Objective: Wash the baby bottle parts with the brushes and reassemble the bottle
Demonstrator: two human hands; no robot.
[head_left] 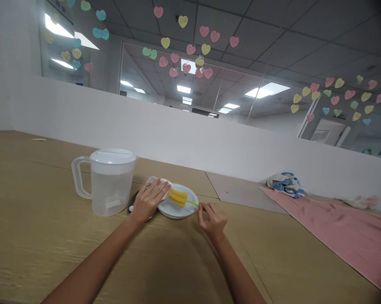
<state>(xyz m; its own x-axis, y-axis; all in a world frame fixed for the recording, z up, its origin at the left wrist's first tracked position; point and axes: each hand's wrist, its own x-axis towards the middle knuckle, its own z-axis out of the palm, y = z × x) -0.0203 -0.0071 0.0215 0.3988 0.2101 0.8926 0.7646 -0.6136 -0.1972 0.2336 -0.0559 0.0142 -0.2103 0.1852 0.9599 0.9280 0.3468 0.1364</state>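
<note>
My left hand [149,199] lies over a white piece [164,185] from which a ridged yellow popsicle-like thing [178,197] sticks out to the right. A thin green stick [193,203] runs from its right end to my right hand [213,218], whose thumb and forefinger pinch the stick's end. Under the yellow thing is a white round dish [175,212]. A dark round object [132,204] is partly hidden behind my left hand.
A clear lidded pitcher [112,185] stands left of my left hand. Farther right are a blue and white cloth [286,184], a pink mat [342,228] and crumpled plastic [364,202]. A white wall [190,139] with glass above rises behind the table.
</note>
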